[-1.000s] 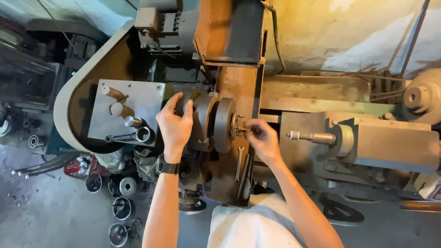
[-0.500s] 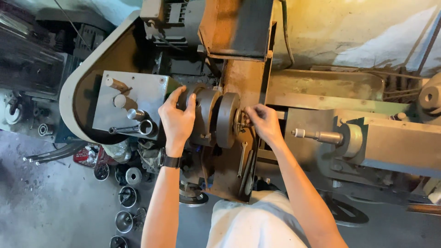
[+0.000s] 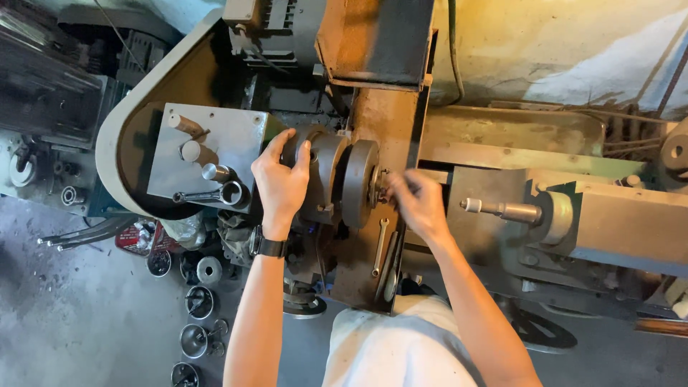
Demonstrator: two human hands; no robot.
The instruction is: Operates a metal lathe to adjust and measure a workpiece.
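I look down on an old metal lathe. My left hand (image 3: 281,179), with a black watch on the wrist, grips the dark round body of the chuck (image 3: 322,175) from the left side. My right hand (image 3: 416,204) is blurred, its fingers at the small part (image 3: 380,192) on the chuck's right face (image 3: 358,183). Whether those fingers hold anything I cannot tell. The tailstock spindle (image 3: 502,210) points toward the chuck from the right.
A grey headstock plate (image 3: 204,154) with knobs and a ring spanner (image 3: 211,195) sits left of the chuck. A small wrench (image 3: 378,247) lies on the carriage below. Several round metal parts (image 3: 193,301) lie on the concrete floor at lower left. The motor housing (image 3: 373,36) stands above.
The view has drifted left, so the lathe sits further right in frame. My left hand stays on the chuck; my right hand keeps moving at the chuck's face and is now blurred.
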